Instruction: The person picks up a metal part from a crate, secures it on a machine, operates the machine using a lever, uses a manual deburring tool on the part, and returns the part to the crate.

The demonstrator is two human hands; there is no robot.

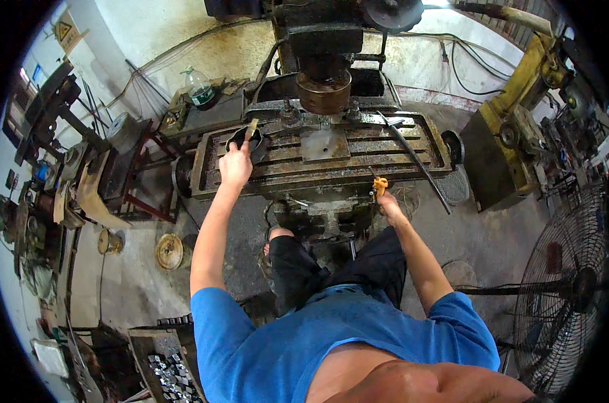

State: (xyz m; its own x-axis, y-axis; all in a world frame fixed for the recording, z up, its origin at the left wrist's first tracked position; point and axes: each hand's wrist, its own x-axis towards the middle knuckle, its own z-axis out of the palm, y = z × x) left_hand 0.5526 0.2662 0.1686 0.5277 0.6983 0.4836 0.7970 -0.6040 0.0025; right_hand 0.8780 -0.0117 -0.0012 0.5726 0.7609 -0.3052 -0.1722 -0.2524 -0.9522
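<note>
My left hand [236, 166] reaches over the left end of a slotted machine table [277, 168], its fingers closed at a dark round pot [256, 149]. A flat, pale wooden handle [251, 127] stands up from those fingers; its other end is hidden. In front of the table, my right hand [389, 205] grips an orange air blow gun [380, 187], its thin nozzle tilted up toward the table. Between the hands, a flat grey plate [323, 144] lies on the table. Above and behind it hangs a round brownish cutter head [325, 92].
A long metal bar [415, 161] slants over the table's right front edge. A large fan [580, 289] stands at right, near a yellow machine [499, 148]. A clear plastic bottle [199, 87] sits back left. Below left, a bin [143, 346] holds small metal pieces.
</note>
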